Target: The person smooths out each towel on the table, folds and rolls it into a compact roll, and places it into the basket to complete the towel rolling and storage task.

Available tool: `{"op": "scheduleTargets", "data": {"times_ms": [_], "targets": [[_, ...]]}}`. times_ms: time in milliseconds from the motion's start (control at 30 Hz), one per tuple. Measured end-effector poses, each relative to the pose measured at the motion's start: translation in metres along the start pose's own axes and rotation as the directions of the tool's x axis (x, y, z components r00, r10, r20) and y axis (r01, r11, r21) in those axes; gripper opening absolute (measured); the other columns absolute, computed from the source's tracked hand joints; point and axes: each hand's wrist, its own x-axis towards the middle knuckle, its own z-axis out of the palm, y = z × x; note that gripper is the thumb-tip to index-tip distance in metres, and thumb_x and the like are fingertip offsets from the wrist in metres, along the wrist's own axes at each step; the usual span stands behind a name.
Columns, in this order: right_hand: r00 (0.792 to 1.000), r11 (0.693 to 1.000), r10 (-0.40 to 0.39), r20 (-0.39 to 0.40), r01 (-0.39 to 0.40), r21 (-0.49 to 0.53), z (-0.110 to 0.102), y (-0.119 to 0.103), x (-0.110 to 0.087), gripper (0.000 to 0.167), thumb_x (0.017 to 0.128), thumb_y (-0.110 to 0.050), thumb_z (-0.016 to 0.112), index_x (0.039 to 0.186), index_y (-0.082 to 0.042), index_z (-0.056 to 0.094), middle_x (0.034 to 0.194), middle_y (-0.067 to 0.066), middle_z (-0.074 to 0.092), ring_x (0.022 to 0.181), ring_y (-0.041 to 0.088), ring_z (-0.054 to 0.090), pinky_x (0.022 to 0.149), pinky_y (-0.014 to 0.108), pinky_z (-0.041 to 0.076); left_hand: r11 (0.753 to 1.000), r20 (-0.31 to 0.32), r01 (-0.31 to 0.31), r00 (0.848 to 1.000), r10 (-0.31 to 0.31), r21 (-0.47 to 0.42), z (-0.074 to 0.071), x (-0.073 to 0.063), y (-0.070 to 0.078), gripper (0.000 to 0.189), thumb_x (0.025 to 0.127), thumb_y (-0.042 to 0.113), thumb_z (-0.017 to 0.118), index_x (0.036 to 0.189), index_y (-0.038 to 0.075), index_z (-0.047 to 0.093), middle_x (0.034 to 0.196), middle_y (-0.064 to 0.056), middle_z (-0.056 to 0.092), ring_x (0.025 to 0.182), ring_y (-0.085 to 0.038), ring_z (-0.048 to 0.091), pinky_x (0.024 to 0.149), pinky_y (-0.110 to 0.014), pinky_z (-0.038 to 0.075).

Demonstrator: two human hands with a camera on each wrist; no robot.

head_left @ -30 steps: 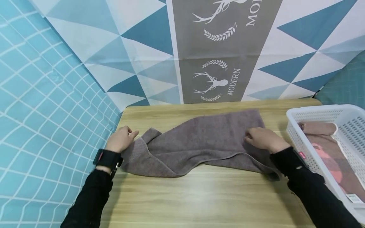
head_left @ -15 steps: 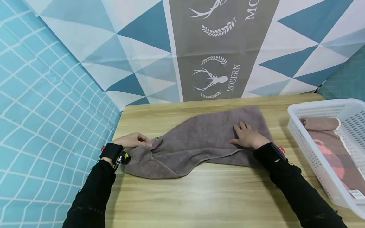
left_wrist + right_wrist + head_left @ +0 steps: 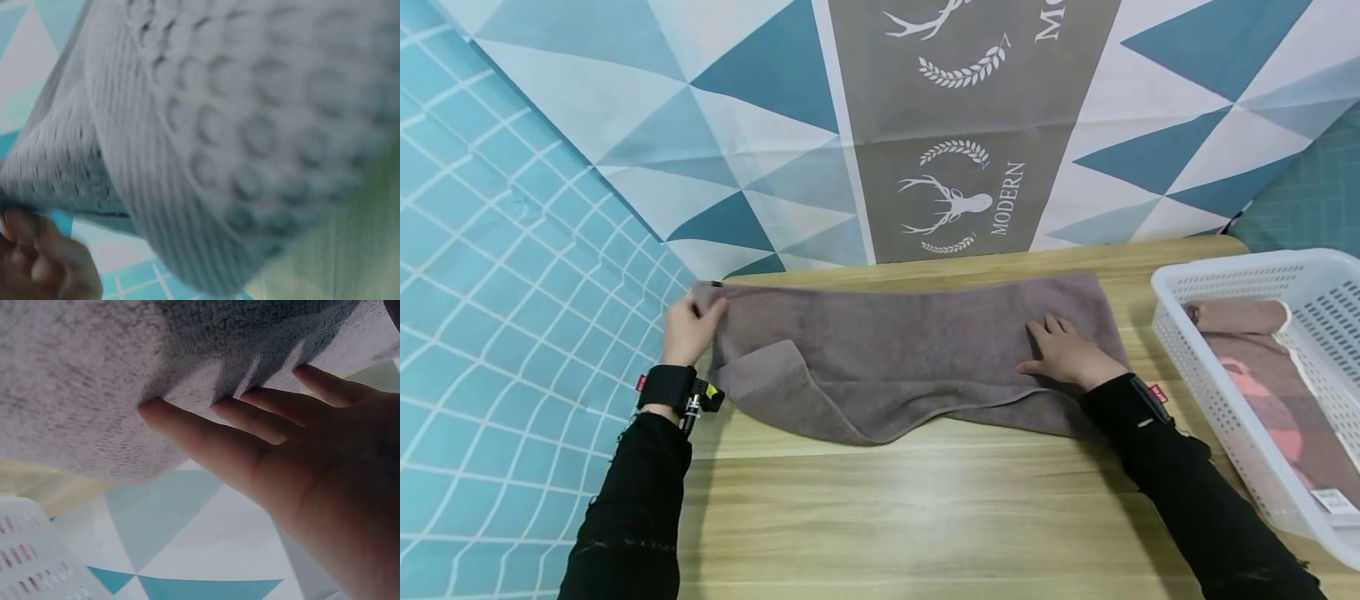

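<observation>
A grey-brown towel (image 3: 910,333) lies stretched sideways across the wooden table, its near left part folded over and its front edge wavy. At its far left corner my left hand (image 3: 688,329) pinches the edge and lifts it a little. The left wrist view shows the towel's ribbed and dimpled border (image 3: 250,125) close up, with curled fingers (image 3: 47,259) at the lower left. On the towel's right part rests my right hand (image 3: 1071,354), its fingers spread. In the right wrist view the fingertips (image 3: 153,407) press against the towel's pile.
A white perforated plastic basket (image 3: 1217,425) stands at the table's right, holding a brown and pink folded cloth (image 3: 1262,408). Patterned blue and white fabric (image 3: 752,133) hangs behind the wooden table (image 3: 880,517), and a blue grid-patterned sheet (image 3: 527,333) hangs on the left.
My left hand has taken the towel's left corner and moved it up to the far left, spreading that end. My right hand has flattened onto the towel's right part and stayed there.
</observation>
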Motion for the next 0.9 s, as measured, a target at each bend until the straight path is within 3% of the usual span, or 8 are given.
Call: {"op": "scheduleTargets", "data": {"times_ms": [133, 300, 367, 500, 567, 633, 800, 900], "targets": [[1.0, 0.999, 0.027, 0.012, -0.027, 0.018, 0.001, 0.004, -0.002, 0.084, 0.097, -0.043, 0.062, 0.152, 0.008, 0.023, 0.154, 0.042, 0.01, 0.141, 0.058, 0.011, 0.101, 0.077, 0.025, 0.996, -0.041, 0.082, 0.996, -0.081, 0.031, 0.0, -0.011, 0.002, 0.043, 0.102, 0.029, 0.055, 0.121, -0.008, 0.046, 0.105, -0.026, 0.049, 0.09, -0.035, 0.049, 0.079, -0.043, 0.039], [0.999, 0.999, 0.045, 0.025, -0.046, 0.02, 0.001, 0.006, -0.002, 0.085, 0.097, -0.044, 0.061, 0.152, 0.006, 0.022, 0.155, 0.041, 0.008, 0.142, 0.058, 0.009, 0.098, 0.08, 0.024, 0.993, 0.14, -0.07, 0.989, 0.056, 0.095, 0.011, -0.025, 0.01, 0.062, 0.101, 0.029, 0.059, 0.144, -0.008, 0.033, 0.134, -0.035, 0.037, 0.118, -0.048, 0.039, 0.101, -0.058, 0.031], [0.998, 0.999, 0.052, 0.027, -0.052, 0.015, 0.002, 0.008, -0.001, 0.085, 0.097, -0.045, 0.061, 0.153, 0.006, 0.021, 0.155, 0.04, 0.008, 0.142, 0.058, 0.009, 0.099, 0.08, 0.023, 0.987, 0.268, -0.155, 0.954, 0.137, 0.046, 0.017, -0.029, 0.012, 0.062, 0.099, 0.03, 0.063, 0.143, -0.006, 0.038, 0.137, -0.032, 0.04, 0.123, -0.047, 0.041, 0.104, -0.058, 0.031], [0.999, 0.999, 0.023, -0.029, -0.024, -0.038, 0.006, 0.008, -0.006, 0.081, 0.098, -0.044, 0.059, 0.151, 0.006, 0.026, 0.154, 0.039, 0.016, 0.141, 0.057, 0.016, 0.1, 0.077, 0.026, 0.975, 0.53, -0.219, 0.823, 0.207, -0.041, 0.026, -0.04, 0.011, 0.072, 0.09, 0.038, 0.074, 0.143, -0.001, 0.045, 0.14, -0.025, 0.046, 0.128, -0.042, 0.045, 0.105, -0.056, 0.035], [0.995, 0.996, -0.031, -0.09, 0.023, -0.089, 0.008, 0.006, -0.014, 0.075, 0.098, -0.042, 0.06, 0.148, 0.007, 0.032, 0.15, 0.037, 0.025, 0.138, 0.056, 0.024, 0.098, 0.075, 0.031, 0.971, 0.581, -0.239, 0.788, 0.204, -0.016, 0.029, -0.047, 0.009, 0.081, 0.084, 0.043, 0.079, 0.144, 0.0, 0.046, 0.137, -0.023, 0.049, 0.126, -0.04, 0.047, 0.104, -0.057, 0.035], [0.983, 0.987, -0.104, -0.153, 0.084, -0.134, 0.01, 0.004, -0.024, 0.07, 0.098, -0.041, 0.06, 0.143, 0.009, 0.04, 0.144, 0.036, 0.037, 0.133, 0.054, 0.034, 0.097, 0.07, 0.036, 0.97, 0.587, -0.245, 0.786, 0.194, 0.007, 0.033, -0.053, 0.006, 0.083, 0.081, 0.043, 0.081, 0.144, 0.002, 0.046, 0.129, -0.021, 0.054, 0.116, -0.038, 0.052, 0.098, -0.054, 0.04], [0.955, 0.963, -0.242, -0.172, 0.214, -0.164, 0.009, -0.002, -0.053, 0.074, 0.086, -0.046, 0.074, 0.134, 0.007, 0.054, 0.129, 0.029, 0.055, 0.121, 0.048, 0.051, 0.096, 0.06, 0.043, 0.961, 0.455, -0.258, 0.847, 0.276, -0.103, 0.031, -0.059, -0.006, 0.03, 0.084, 0.022, 0.081, 0.099, 0.007, 0.06, 0.082, -0.008, 0.05, 0.075, -0.019, 0.047, 0.07, -0.033, 0.035], [0.937, 0.94, -0.31, -0.16, 0.277, -0.2, 0.007, -0.002, -0.062, 0.05, 0.08, -0.034, 0.082, 0.114, -0.002, 0.067, 0.107, 0.017, 0.066, 0.102, 0.036, 0.064, 0.085, 0.051, 0.05, 0.932, 0.353, -0.276, 0.869, 0.346, -0.234, 0.018, -0.066, -0.017, 0.026, 0.083, 0.007, 0.08, 0.082, 0.011, 0.054, 0.079, -0.002, 0.047, 0.073, -0.012, 0.044, 0.069, -0.026, 0.034]]}}
